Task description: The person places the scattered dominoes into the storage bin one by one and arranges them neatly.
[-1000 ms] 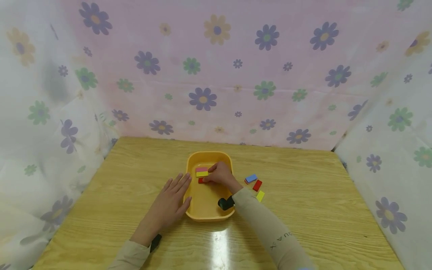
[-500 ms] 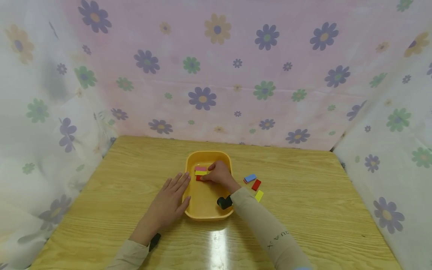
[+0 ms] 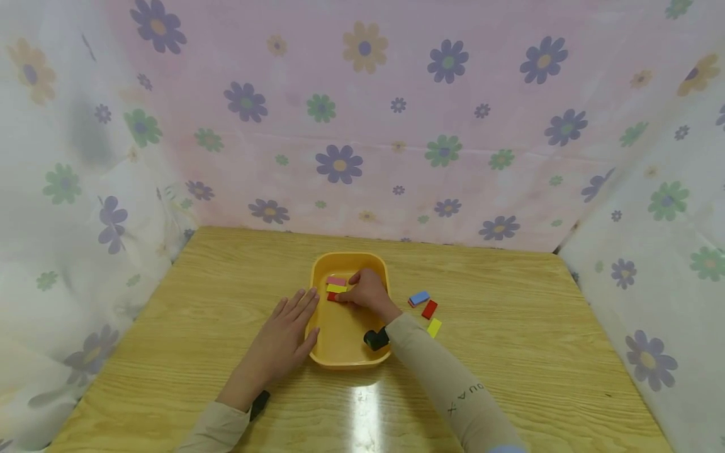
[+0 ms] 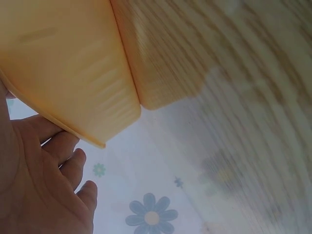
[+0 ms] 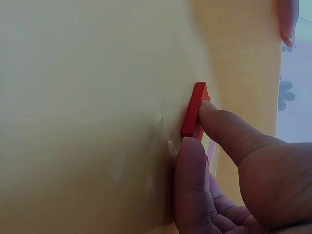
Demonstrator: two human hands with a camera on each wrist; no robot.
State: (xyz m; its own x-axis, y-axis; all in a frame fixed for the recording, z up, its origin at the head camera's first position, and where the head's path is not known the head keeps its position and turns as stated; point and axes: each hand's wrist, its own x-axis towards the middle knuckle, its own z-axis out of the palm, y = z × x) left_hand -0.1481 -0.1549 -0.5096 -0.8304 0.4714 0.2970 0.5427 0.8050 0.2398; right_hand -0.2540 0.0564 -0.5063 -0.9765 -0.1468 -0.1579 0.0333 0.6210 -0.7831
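A yellow-orange tray (image 3: 348, 364) stands on the table, its long side running away from me. My left hand (image 3: 281, 340) rests along its left rim with fingers straight; in the left wrist view the fingers touch the outside of the tray's edge. Inside the tray, my right hand (image 3: 369, 293) pinches a small flat red block (image 5: 193, 112) between thumb and finger. That red block lies close in front of a yellow block (image 3: 337, 289), and a pink block (image 3: 337, 281) is just behind the yellow one. The right hand's fingers partly cover the red block in the head view.
Right of the tray on the wooden table (image 3: 510, 340) lie a blue block (image 3: 420, 297) on top of another block, a red block (image 3: 429, 309) and a yellow block (image 3: 434, 328). A flowered curtain (image 3: 362, 126) encloses the table at the back and sides.
The red block under my right hand has shifted slightly away from me and left, closing the gap to the yellow block. My left hand has stayed at the tray's rim.
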